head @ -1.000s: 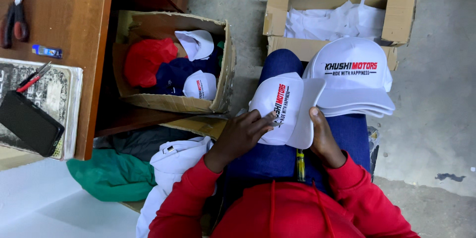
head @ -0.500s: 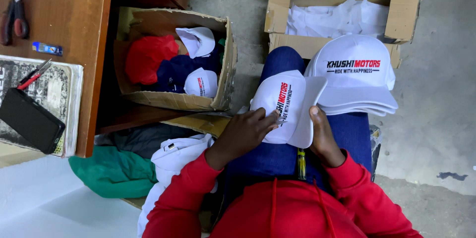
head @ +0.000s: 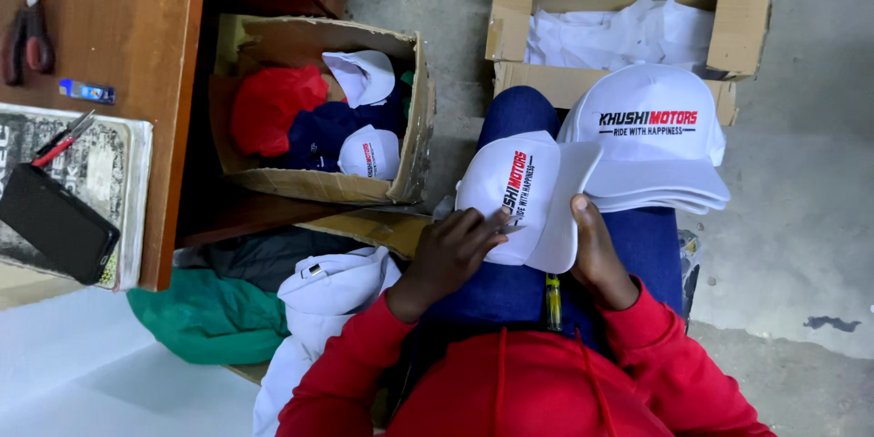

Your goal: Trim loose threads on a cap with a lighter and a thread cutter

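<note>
A white printed cap [head: 523, 200] rests on my lap over my blue trousers. My left hand [head: 452, 253] lies on its crown, fingers spread across the fabric near the print. My right hand [head: 596, 250] grips the cap's brim from below, thumb on top. Just to the right, a stack of white printed caps [head: 651, 141] sits on my right knee, brims pointing right. My sleeves are red.
A cardboard box [head: 410, 150] with red, navy and white caps stands at left. Another open carton [head: 737, 23] holds white cloth at the top. A wooden desk [head: 118, 27] carries scissors [head: 32, 18], a black phone [head: 55, 223] and a paper. Green cloth [head: 205, 314] and white caps [head: 328, 291] lie below.
</note>
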